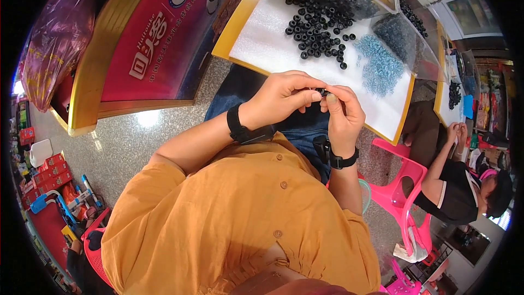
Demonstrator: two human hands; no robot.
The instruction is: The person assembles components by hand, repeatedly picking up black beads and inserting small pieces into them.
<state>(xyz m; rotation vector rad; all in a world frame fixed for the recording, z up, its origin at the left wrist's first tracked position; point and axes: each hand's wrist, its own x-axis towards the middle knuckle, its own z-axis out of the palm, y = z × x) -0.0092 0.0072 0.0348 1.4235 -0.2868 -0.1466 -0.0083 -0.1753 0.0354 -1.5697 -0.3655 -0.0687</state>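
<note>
A small black rubber ring [322,92] is pinched between the fingertips of the left hand [281,97] and right hand [343,113], above the lap and before the white foam tray [262,43]. Fitting seems underway; next comes careful alignment.

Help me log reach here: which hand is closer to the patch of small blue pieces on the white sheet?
Right. The right hand sits just below the blue pieces, near the sheet's front edge. The left hand is farther off to their left, meeting the right over a small black ring.
</note>
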